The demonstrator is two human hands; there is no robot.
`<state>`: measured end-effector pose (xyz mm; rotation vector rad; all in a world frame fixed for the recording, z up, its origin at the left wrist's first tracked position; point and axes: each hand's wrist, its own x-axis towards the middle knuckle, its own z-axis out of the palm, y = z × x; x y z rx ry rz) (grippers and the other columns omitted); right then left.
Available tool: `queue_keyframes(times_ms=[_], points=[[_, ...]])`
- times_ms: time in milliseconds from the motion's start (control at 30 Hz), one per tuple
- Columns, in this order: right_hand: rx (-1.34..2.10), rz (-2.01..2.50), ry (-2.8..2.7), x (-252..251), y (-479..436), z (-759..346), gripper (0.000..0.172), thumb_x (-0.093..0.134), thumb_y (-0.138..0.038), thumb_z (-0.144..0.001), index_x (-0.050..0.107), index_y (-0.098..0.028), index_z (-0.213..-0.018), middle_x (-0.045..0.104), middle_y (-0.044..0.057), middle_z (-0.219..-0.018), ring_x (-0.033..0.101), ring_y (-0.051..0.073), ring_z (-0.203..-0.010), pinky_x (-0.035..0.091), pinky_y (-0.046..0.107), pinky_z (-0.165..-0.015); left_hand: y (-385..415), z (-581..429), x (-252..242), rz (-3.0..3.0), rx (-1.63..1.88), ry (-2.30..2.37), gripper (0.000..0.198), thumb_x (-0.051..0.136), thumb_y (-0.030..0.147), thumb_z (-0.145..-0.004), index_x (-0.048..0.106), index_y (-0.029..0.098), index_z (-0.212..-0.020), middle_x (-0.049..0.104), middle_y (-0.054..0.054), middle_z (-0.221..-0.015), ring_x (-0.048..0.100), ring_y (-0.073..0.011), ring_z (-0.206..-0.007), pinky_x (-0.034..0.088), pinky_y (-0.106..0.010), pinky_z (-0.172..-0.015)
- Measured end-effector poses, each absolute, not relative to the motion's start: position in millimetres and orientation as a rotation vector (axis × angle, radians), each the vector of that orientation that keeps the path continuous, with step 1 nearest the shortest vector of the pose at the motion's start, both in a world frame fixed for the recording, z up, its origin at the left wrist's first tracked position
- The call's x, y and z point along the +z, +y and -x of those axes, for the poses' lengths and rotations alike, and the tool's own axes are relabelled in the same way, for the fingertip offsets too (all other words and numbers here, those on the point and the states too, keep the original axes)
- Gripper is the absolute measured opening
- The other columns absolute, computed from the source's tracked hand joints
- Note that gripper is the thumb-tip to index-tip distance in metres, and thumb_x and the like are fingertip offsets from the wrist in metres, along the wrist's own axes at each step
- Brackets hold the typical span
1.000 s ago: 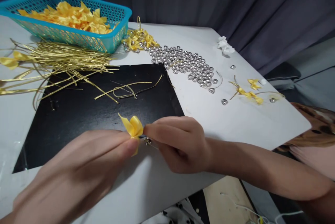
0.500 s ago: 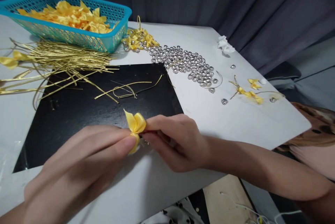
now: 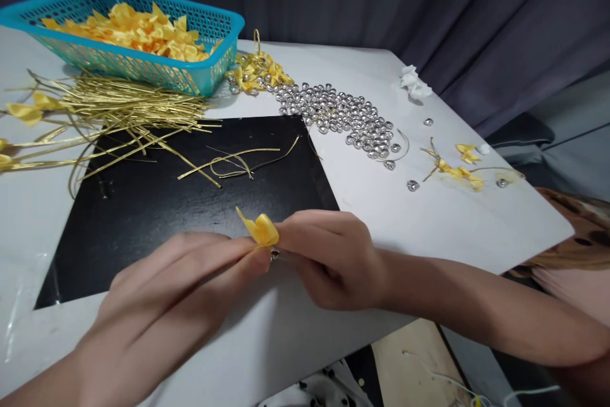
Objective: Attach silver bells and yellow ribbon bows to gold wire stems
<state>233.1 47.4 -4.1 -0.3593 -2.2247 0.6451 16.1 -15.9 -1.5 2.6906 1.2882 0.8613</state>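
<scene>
Between my two hands, above the front edge of a black board (image 3: 143, 216), is a yellow ribbon bow (image 3: 265, 230). My left hand (image 3: 185, 293) pinches the bow's lower part between thumb and fingers. From the other side my right hand (image 3: 331, 261) is closed, its fingertips touching the bow's right edge; whatever else they grip is hidden. A small silvery bead (image 3: 274, 255) peeks out just under the bow, beside my left thumb. Gold wire ties (image 3: 138, 102) lie loosely piled at the back left, with several strewn over the board.
A turquoise basket (image 3: 223, 64) of yellow bows stands at the back left. Silver heart-shaped beads (image 3: 343, 112) lie heaped behind the board, beside finished-looking bows (image 3: 257, 70). Loose bows (image 3: 460, 172) and crumpled white tissue (image 3: 413, 83) rest on the white table's right side.
Both hands and the bow have shifted slightly right. The bow has turned and its lower tail is now hidden, while the silvery bead shows more plainly.
</scene>
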Motion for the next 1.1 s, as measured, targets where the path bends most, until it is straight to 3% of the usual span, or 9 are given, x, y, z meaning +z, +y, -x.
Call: queue_keyframes(times_ms=[100,300,667,867,967,1100], points=[[0.74,0.416,-2.212,-2.5,48.2,-231.5,0.015,0.043,-0.003,-0.085,0.055,-0.011,-0.088,0.056,0.0,-0.07,0.046,0.006,-0.061,0.041,0.015,-0.058,-12.2,-16.1,-2.5,-2.729,0.85,1.329,0.063,0.042,0.011,-0.089,0.029,0.042,-0.142,0.071,0.011,-0.1,0.066,-0.009,-0.078,0.056,-0.014,-0.063],[0.884,0.489,-2.153,1.2,50.4,-227.2,0.014,0.046,-0.011,-0.088,0.055,-0.01,-0.078,0.05,-0.001,-0.064,0.042,0.005,-0.056,0.037,0.015,-0.054,-13.1,-28.9,-3.3,-2.616,1.046,1.397,0.067,0.045,0.004,-0.087,0.033,0.044,-0.141,0.071,0.009,-0.102,0.061,-0.0135,-0.09,0.047,-0.023,-0.083],[0.942,0.349,-2.237,-5.2,53.7,-230.2,0.018,0.039,-0.004,-0.089,0.053,-0.013,-0.083,0.059,0.005,-0.083,0.054,0.008,-0.079,0.044,0.016,-0.069,-19.4,-18.3,-2.3,-2.765,0.944,1.369,0.054,0.044,0.021,-0.092,0.034,0.04,-0.141,0.069,0.01,-0.103,0.058,-0.0141,-0.088,0.051,-0.021,-0.07],[0.929,0.357,-2.246,-4.1,52.8,-229.2,0.018,0.04,-0.008,-0.091,0.054,-0.015,-0.083,0.062,0.004,-0.082,0.056,0.008,-0.075,0.044,0.016,-0.063,-18.8,-23.9,0.6,-2.743,0.967,1.361,0.056,0.047,0.014,-0.09,0.036,0.036,-0.141,0.07,0.011,-0.108,0.058,-0.0128,-0.095,0.049,-0.02,-0.079],[0.896,0.513,-2.22,-2.2,52.2,-228.6,0.014,0.046,-0.009,-0.087,0.057,-0.014,-0.08,0.061,0.001,-0.073,0.052,0.007,-0.061,0.043,0.018,-0.057,-12.4,-32.4,1.8,-2.844,0.98,1.369,0.044,0.05,0.01,-0.088,0.055,0.025,-0.128,0.074,0.004,-0.095,0.059,-0.0165,-0.087,0.049,-0.025,-0.075],[0.756,0.69,-1.968,3.5,52.2,-230.1,0.017,0.054,-0.013,-0.084,0.06,-0.012,-0.101,0.065,0.007,-0.091,0.052,0.008,-0.063,0.045,0.021,-0.055,-5.0,-43.5,2.5,-2.92,1.018,1.419,0.021,0.051,0.01,-0.087,0.066,0.015,-0.099,0.074,-0.002,-0.077,0.057,-0.0186,-0.075,0.045,-0.027,-0.065]])
